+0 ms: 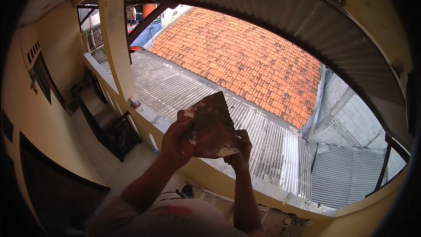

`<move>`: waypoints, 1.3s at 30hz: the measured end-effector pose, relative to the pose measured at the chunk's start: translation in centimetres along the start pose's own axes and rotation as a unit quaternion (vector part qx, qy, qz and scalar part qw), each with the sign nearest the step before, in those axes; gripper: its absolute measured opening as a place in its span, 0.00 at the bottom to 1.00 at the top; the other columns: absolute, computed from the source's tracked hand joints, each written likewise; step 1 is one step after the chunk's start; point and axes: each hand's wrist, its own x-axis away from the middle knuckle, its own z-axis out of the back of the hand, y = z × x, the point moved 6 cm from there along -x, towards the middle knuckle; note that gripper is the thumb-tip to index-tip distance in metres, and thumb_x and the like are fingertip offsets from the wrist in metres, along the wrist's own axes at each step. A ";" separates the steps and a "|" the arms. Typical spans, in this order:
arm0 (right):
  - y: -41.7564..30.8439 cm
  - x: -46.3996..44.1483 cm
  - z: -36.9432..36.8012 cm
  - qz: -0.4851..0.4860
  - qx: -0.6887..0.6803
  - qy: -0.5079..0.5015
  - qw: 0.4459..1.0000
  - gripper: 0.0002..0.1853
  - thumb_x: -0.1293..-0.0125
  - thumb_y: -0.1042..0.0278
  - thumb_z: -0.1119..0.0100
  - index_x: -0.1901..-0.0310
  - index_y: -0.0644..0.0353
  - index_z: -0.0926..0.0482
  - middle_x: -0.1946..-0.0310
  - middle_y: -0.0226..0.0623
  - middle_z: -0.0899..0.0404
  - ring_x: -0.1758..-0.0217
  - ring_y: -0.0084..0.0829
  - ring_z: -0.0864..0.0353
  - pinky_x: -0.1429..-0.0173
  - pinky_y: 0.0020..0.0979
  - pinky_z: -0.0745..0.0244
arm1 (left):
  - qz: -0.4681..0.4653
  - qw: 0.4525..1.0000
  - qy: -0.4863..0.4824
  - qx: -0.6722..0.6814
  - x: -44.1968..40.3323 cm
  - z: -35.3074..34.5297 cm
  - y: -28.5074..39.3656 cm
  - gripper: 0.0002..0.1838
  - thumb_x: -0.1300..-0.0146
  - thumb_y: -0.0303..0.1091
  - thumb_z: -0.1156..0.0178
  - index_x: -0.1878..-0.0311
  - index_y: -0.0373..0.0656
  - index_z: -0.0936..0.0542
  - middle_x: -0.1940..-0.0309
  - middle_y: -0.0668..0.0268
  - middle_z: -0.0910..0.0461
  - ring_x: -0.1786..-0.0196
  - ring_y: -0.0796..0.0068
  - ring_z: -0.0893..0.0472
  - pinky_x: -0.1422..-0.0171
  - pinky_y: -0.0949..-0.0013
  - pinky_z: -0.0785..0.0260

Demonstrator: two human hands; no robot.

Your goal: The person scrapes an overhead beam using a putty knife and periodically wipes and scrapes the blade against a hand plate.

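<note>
In front of my chest, both hands hold up a worn, roughly square reddish-brown sheet (213, 125). Pale flaked patches show along its lower and left edges, and its right edge looks slightly jagged. The frame does not show what it is made of. My left hand (176, 142) grips the left side, with the fingers wrapped round the edge. At the lower right corner, my right hand (240, 151) is closed on the sheet, its fingers partly hidden behind it.
A balcony wall with a grey ledge (272, 191) runs in front of me. A small can (133, 101) stands on it beside a yellow pillar (115, 39). Corrugated roofing (184, 85) and orange roof tiles (245, 57) lie beyond. A dark railing (103, 136) borders the walkway at left.
</note>
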 end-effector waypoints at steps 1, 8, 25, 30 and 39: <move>0.0 0.0 0.0 -0.004 -0.030 -0.032 0.999 0.10 0.28 0.73 0.44 0.47 0.64 0.25 0.71 0.31 0.23 0.86 0.15 0.31 0.83 0.21 0.38 | 0.000 1.000 -0.003 0.003 -0.2 -0.3 0.2 0.19 0.31 0.28 0.42 0.38 0.34 0.25 0.42 0.56 0.21 0.42 0.63 0.19 0.35 0.62 0.26; -1.4 -1.4 2.5 -0.075 0.119 0.085 0.986 0.09 0.28 0.76 0.44 0.48 0.62 0.24 0.76 0.30 0.23 0.85 0.14 0.31 0.84 0.21 0.40 | -0.169 0.981 -0.028 -0.090 -0.2 -2.1 4.4 0.19 0.26 0.29 0.48 0.35 0.36 0.28 0.43 0.59 0.22 0.41 0.68 0.21 0.36 0.63 0.26; -10.8 -1.1 -1.4 0.060 0.441 0.138 0.885 0.19 0.43 0.68 0.22 0.50 0.57 0.16 0.74 0.32 0.19 0.76 0.19 0.22 0.71 0.25 0.26 | -0.337 0.749 -0.137 -0.554 -0.8 -2.2 4.1 0.23 0.32 0.30 0.43 0.36 0.30 0.26 0.45 0.47 0.17 0.48 0.54 0.14 0.45 0.61 0.22; -11.2 -2.0 -0.2 0.085 0.432 0.153 0.885 0.20 0.44 0.68 0.21 0.51 0.58 0.16 0.76 0.31 0.20 0.77 0.19 0.24 0.71 0.25 0.27 | -0.335 0.610 -0.239 -0.677 -3.1 -3.0 4.2 0.26 0.33 0.26 0.41 0.31 0.40 0.27 0.44 0.53 0.16 0.57 0.55 0.11 0.54 0.62 0.19; -9.6 -1.5 3.1 0.041 0.409 0.209 0.887 0.19 0.43 0.69 0.21 0.52 0.58 0.17 0.77 0.28 0.21 0.78 0.15 0.25 0.72 0.23 0.29 | -0.317 0.382 -0.302 -0.814 -6.5 -7.2 4.9 0.30 0.42 0.30 0.31 0.36 0.66 0.20 0.38 0.71 0.19 0.61 0.67 0.12 0.65 0.69 0.21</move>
